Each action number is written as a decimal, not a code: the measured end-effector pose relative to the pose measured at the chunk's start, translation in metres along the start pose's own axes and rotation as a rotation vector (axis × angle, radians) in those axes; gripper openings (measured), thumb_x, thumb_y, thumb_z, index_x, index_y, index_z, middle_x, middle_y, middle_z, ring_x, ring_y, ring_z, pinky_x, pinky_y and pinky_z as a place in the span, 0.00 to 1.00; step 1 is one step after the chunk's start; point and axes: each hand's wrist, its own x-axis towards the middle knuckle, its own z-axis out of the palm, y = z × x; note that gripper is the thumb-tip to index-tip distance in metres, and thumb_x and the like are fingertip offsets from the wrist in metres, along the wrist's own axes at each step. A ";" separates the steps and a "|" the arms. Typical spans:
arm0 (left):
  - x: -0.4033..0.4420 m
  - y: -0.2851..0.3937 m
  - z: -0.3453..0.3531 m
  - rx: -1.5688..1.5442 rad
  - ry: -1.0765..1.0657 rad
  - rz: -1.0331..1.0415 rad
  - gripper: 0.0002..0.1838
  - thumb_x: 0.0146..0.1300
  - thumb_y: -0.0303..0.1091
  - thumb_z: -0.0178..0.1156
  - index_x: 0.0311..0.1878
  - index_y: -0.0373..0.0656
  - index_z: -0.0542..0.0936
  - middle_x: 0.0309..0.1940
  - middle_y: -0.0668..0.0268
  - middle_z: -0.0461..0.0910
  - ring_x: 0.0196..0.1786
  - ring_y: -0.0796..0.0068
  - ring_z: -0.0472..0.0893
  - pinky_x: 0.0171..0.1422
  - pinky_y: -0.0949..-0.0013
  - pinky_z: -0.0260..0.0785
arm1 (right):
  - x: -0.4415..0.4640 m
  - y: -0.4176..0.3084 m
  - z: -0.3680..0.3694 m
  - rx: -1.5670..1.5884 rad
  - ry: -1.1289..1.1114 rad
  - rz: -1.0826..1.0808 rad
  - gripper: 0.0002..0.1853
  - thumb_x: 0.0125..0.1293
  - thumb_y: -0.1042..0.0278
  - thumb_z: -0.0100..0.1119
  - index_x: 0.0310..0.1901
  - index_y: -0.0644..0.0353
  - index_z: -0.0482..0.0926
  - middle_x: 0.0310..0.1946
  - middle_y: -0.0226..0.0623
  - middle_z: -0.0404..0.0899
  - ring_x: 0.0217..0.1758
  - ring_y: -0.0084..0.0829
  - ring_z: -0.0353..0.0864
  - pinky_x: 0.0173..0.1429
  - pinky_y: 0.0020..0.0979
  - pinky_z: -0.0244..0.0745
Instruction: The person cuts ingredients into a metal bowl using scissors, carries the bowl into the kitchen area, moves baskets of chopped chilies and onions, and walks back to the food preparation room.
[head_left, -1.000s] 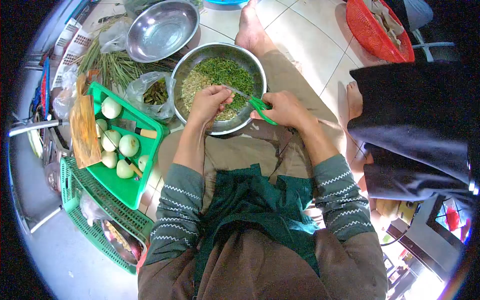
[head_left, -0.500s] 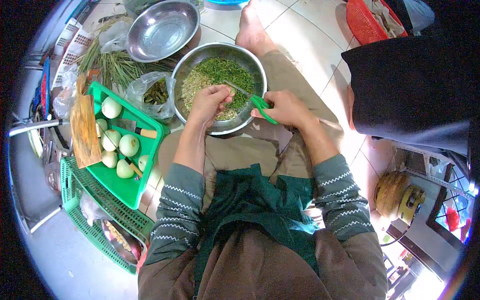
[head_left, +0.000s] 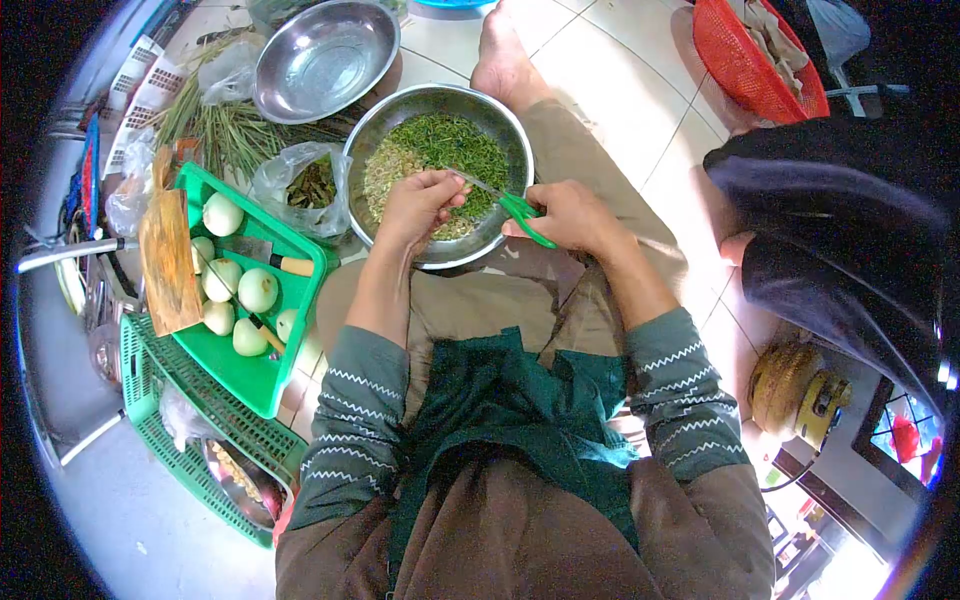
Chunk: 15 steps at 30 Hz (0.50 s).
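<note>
A steel bowl [head_left: 513, 128] sits at my lap, with finely chopped green herbs [head_left: 455, 140] on its far right side and paler chopped bits [head_left: 385, 172] on the left. My right hand [head_left: 575, 215] grips scissors [head_left: 526, 216] by their green handles, the blades pointing left over the bowl. Above the chopped pieces, the fingers of my left hand [head_left: 422, 208] are pinched together close to the scissor tips. What they hold is too small to make out.
To the left, a green tray [head_left: 250, 385] holds several peeled onions [head_left: 258, 290], a cleaver [head_left: 255, 250] and a knife; a wooden board [head_left: 168, 260] leans over its edge. Beyond are a bag of leaves [head_left: 312, 185] and a metal basin [head_left: 325, 65]. Right: a person in dark clothing [head_left: 830, 200], red basket [head_left: 755, 70].
The person in dark clothing at the right has shifted, showing more of the red basket. The scissor blades seem to have closed slightly toward my left fingers; both hands stay nearly in place.
</note>
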 end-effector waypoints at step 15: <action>0.002 0.000 -0.003 0.027 -0.024 -0.028 0.09 0.58 0.29 0.57 0.40 0.34 0.75 0.27 0.67 0.77 0.23 0.87 0.70 0.21 0.86 0.60 | 0.002 -0.002 -0.003 -0.025 -0.045 0.055 0.31 0.46 0.34 0.58 0.29 0.61 0.79 0.27 0.51 0.78 0.32 0.49 0.78 0.38 0.44 0.71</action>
